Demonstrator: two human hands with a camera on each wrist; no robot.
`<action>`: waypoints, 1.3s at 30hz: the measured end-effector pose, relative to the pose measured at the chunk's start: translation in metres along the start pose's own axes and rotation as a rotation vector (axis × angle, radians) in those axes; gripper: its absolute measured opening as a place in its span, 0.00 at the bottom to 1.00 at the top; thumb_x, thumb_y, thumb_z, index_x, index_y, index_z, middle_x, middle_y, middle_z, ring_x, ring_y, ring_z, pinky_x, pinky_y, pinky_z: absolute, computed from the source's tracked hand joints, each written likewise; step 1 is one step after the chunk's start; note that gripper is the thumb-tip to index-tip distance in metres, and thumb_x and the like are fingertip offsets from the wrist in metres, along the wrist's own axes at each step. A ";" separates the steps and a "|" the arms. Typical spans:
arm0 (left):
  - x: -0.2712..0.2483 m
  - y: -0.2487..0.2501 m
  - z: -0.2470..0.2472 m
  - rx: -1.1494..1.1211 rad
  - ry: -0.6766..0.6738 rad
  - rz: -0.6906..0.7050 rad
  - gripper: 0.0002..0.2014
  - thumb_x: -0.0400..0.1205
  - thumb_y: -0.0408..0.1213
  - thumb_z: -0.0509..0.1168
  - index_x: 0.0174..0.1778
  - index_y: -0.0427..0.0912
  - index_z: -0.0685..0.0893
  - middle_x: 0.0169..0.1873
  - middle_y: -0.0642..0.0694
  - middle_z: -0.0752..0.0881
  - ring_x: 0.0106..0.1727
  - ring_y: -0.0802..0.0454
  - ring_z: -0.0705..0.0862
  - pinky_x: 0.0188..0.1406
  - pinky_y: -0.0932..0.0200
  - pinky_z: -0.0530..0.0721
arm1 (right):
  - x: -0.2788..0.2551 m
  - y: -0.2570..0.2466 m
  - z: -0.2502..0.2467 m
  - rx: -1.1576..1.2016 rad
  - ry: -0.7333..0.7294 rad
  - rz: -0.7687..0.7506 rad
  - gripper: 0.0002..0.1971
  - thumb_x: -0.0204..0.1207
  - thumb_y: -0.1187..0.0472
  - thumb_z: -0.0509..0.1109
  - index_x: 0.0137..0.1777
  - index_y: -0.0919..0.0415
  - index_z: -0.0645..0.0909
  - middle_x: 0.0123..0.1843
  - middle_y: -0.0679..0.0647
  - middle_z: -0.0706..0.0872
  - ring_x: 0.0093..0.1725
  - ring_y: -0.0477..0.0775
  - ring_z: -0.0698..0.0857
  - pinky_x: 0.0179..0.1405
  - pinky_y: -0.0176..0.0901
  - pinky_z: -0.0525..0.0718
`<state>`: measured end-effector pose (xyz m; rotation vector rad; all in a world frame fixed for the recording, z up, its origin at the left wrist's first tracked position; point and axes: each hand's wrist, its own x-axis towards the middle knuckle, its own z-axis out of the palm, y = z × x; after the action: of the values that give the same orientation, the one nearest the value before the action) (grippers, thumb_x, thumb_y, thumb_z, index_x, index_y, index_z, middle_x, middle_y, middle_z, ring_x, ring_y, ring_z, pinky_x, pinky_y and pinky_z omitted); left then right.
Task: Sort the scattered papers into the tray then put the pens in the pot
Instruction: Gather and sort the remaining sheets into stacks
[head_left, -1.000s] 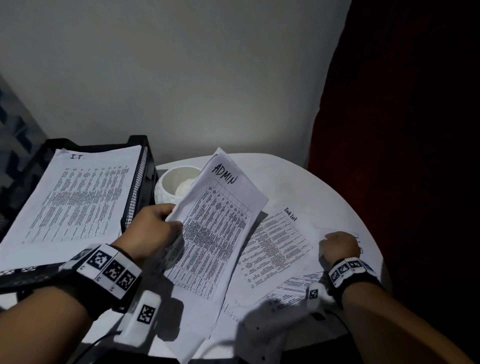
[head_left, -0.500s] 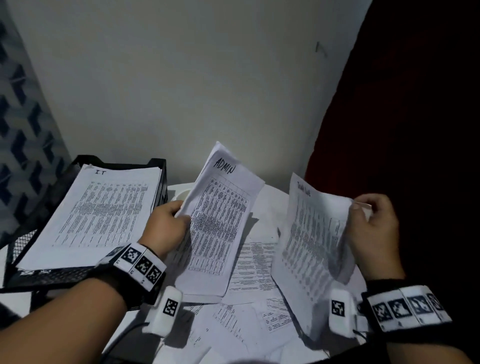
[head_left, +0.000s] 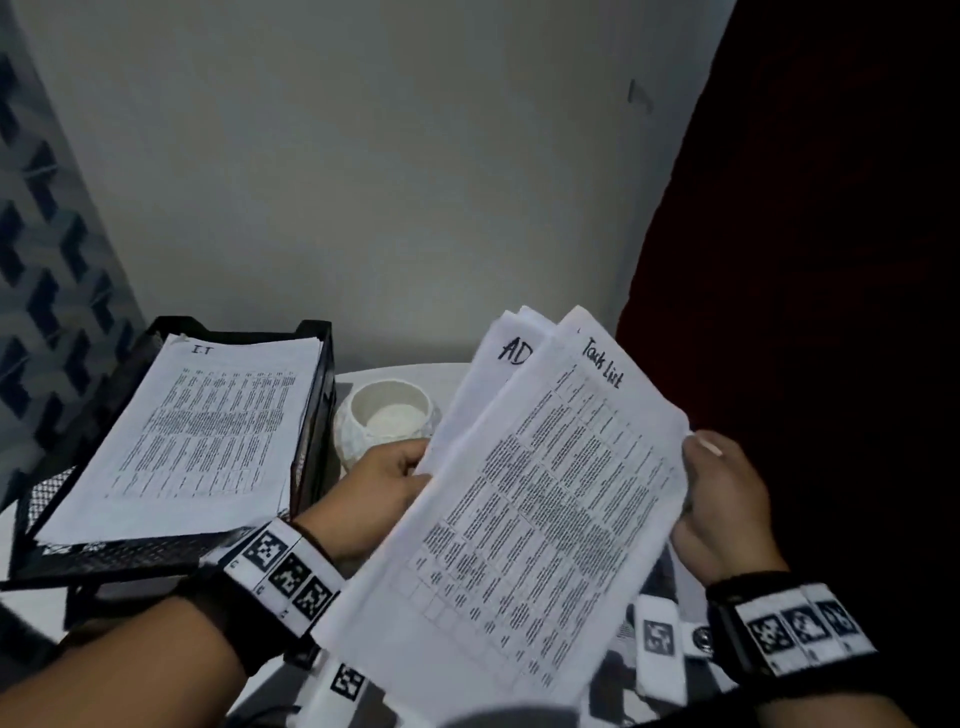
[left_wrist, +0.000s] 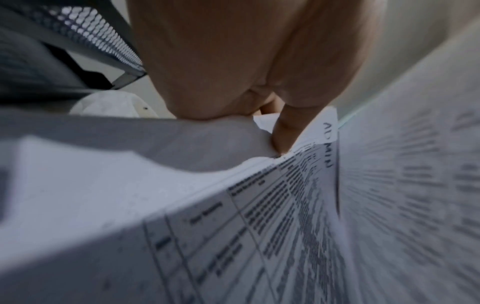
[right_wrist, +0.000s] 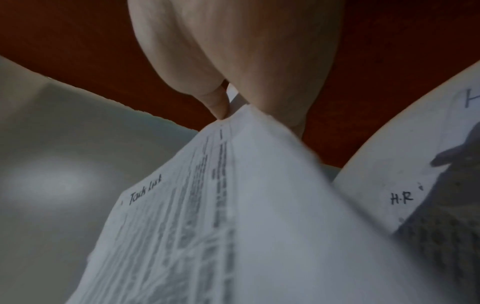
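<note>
Both hands are raised over the round white table (head_left: 395, 371), each holding paper.

Left hand (head_left: 382, 483): thumb and fingers pinch the left edge of a white printed sheet headed "ADMIN" (head_left: 511, 351). In the left wrist view a fingertip (left_wrist: 284, 133) presses that sheet near its heading. Grip closed on the sheet.

Right hand (head_left: 722, 512): thumb on top, fingers behind, pinching the right edge of a white printed sheet headed "Task List" (head_left: 545, 514). The right wrist view shows the pinch at the sheet's edge. Grip closed on the sheet.

The Task List sheet lies over the ADMIN sheet and covers most of it; only the ADMIN sheet's top left corner shows. Both tilt toward one o'clock, off the table.

Black wire-mesh paper tray (head_left: 156, 556) at nine o'clock from the hands, on the table's left side. It carries a stack of white printed sheets, the top one headed "I.T" (head_left: 208, 431).

White faceted round pot (head_left: 387, 418) at eleven o'clock from the left hand, just right of the tray.

More printed sheets (head_left: 623, 634) lie on the table under the held pair, mostly hidden. One of them, marked "H.R" (right_wrist: 401, 198), shows at the right in the right wrist view.

Dark red fabric (head_left: 831, 312) fills the right side; grey wall (head_left: 363, 156) behind.
</note>
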<state>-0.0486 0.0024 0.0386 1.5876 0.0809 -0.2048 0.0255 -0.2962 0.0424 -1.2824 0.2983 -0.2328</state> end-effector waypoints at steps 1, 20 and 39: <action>0.000 0.001 0.003 -0.016 -0.048 -0.033 0.10 0.82 0.30 0.70 0.56 0.42 0.92 0.47 0.38 0.94 0.44 0.42 0.93 0.43 0.50 0.91 | 0.001 0.005 0.002 0.001 -0.014 0.035 0.09 0.88 0.68 0.63 0.65 0.62 0.78 0.47 0.60 0.86 0.41 0.57 0.85 0.40 0.47 0.85; 0.020 -0.016 0.023 -0.021 0.402 0.188 0.07 0.87 0.35 0.64 0.56 0.47 0.87 0.49 0.46 0.93 0.54 0.50 0.90 0.58 0.49 0.87 | -0.036 0.032 0.033 -0.224 -0.321 -0.157 0.14 0.86 0.71 0.66 0.67 0.55 0.79 0.52 0.50 0.95 0.51 0.47 0.94 0.45 0.38 0.90; 0.029 -0.072 -0.004 0.210 0.350 -0.015 0.16 0.77 0.38 0.58 0.60 0.53 0.78 0.50 0.46 0.89 0.52 0.45 0.89 0.51 0.32 0.89 | -0.046 0.117 0.025 -0.270 -0.153 0.075 0.19 0.78 0.79 0.59 0.60 0.63 0.86 0.52 0.57 0.94 0.54 0.61 0.92 0.53 0.58 0.93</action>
<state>-0.0326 0.0062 -0.0374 1.8192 0.3522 0.0577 -0.0087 -0.2270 -0.0602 -1.5436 0.2518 -0.0299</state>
